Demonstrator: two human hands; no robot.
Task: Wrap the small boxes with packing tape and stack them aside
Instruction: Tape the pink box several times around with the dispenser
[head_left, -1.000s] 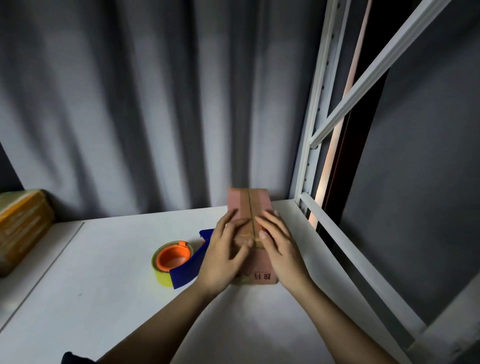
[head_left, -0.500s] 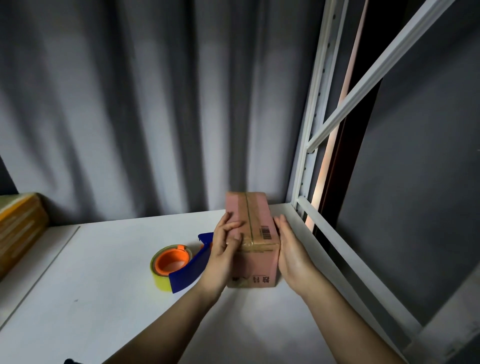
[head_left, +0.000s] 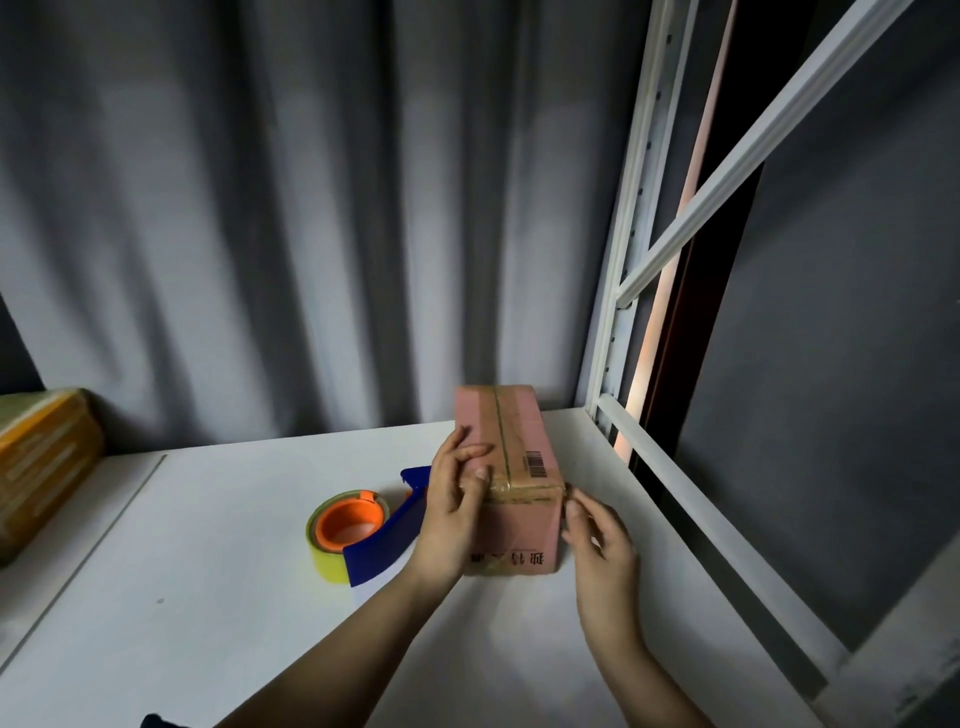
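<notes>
head | worn on person | faces forward-down | close over white table (head_left: 218, 519)

White table (head_left: 218, 597). On it: pink cardboard box (head_left: 519, 499), taped; tape dispenser (head_left: 358, 535) just left. Yellow-taped parcels (head_left: 41, 467) at far left.

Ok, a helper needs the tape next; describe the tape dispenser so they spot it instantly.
On the white table, look just left of the pink box and the left hand. The tape dispenser lies there: a yellowish roll on an orange hub in a blue holder, the only round thing.
</notes>
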